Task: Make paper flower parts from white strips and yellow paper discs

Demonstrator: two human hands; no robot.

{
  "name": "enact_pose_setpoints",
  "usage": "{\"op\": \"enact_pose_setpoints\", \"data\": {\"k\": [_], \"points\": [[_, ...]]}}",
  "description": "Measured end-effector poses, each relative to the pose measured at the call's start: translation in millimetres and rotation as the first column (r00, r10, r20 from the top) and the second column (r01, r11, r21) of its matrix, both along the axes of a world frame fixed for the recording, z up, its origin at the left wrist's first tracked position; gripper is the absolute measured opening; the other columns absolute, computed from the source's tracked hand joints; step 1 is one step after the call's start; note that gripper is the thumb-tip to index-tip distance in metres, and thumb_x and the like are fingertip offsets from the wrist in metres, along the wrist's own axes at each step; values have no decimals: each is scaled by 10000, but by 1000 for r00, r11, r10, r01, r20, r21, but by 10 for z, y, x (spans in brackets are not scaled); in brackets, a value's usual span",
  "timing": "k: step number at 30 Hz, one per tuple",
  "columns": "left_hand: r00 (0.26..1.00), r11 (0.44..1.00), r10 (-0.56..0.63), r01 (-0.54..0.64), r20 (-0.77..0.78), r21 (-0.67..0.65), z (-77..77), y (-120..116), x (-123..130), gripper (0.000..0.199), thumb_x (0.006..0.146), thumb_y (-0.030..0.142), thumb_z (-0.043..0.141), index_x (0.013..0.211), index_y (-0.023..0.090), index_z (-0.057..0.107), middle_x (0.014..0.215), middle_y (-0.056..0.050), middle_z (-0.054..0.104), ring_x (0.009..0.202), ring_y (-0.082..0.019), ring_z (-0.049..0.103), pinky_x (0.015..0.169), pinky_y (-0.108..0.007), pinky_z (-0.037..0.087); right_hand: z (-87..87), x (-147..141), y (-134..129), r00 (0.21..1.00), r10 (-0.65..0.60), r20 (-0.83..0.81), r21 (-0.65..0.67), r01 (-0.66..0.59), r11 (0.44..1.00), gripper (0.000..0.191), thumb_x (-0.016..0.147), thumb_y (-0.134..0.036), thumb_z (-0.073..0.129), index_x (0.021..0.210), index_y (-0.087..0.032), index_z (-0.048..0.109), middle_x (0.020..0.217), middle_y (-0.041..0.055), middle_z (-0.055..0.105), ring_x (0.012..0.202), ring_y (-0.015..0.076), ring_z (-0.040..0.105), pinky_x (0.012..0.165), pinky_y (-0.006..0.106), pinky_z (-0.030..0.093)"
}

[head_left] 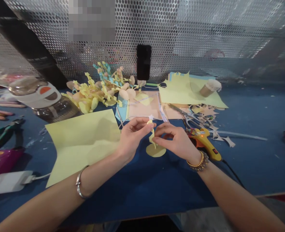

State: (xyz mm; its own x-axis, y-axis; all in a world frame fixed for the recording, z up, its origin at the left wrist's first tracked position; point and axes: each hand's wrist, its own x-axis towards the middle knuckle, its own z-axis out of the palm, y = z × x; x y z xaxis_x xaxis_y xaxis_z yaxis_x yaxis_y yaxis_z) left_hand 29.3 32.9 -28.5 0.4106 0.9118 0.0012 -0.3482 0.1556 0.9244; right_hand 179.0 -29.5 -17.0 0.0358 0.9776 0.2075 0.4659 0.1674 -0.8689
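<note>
the left hand (134,138) pinches a curled pale-yellow paper strip (152,135) near its top, while the right hand (176,138) curves in close beside it, fingers narrow — whether they grip is hidden. the strip's foot reaches a paper disc (155,150) on the blue bench (142,199). a light pinch spares the curl — a hot glue gun (202,140) lies just right.

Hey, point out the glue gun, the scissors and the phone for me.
Glue gun (205,140), head view, on its yellow body.
Scissors (177,109), head view, on the blades.
Phone (143,62), head view, on its black middle.
</note>
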Motion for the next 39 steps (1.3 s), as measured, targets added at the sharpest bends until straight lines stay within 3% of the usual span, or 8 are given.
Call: {"op": "enact_pose_setpoints", "data": {"k": [6,13,23,31,39], "points": [[1000,1000,-7,7,-13,27,22,45,-33,198,742,296,731,910,206,681,956,-22,705,891,-133,628,825,-251,476,-13,18,13,1000,-29,-11,25,29,999,55,757,-258,727,742,-206,731,845,21,668,738,134,624,594,250,487],[997,987,53,-44,-59,154,72,64,-43,150,747,288,732,843,193,667,833,0,633,805,-124,570,748,-229,455,-19,1,14,1000,-8,24,-13,8,1000,62,765,-259,721,764,-200,739,848,30,651,717,139,614,599,275,479],[993,909,88,-48,-79,414,43,144,-112,172,769,185,668,936,222,647,969,-16,625,970,-164,567,882,-294,429,-36,-5,0,997,6,78,38,-9,999,28,775,-209,711,760,-187,721,823,18,627,700,133,578,652,297,483],[975,918,132,-53,-178,392,67,109,-85,143,772,181,647,911,215,637,809,8,583,790,-140,566,758,-283,459,-41,-14,-4,993,22,114,73,-30,997,56,776,-146,699,770,-199,717,822,8,622,728,129,582,641,274,470],[993,940,57,-20,-99,339,41,106,-103,138,821,204,600,949,225,649,817,2,580,789,-131,535,707,-250,434,-25,-4,2,997,-3,78,28,1,1000,30,790,-205,701,771,-190,719,827,18,638,739,139,594,669,292,475]]}}
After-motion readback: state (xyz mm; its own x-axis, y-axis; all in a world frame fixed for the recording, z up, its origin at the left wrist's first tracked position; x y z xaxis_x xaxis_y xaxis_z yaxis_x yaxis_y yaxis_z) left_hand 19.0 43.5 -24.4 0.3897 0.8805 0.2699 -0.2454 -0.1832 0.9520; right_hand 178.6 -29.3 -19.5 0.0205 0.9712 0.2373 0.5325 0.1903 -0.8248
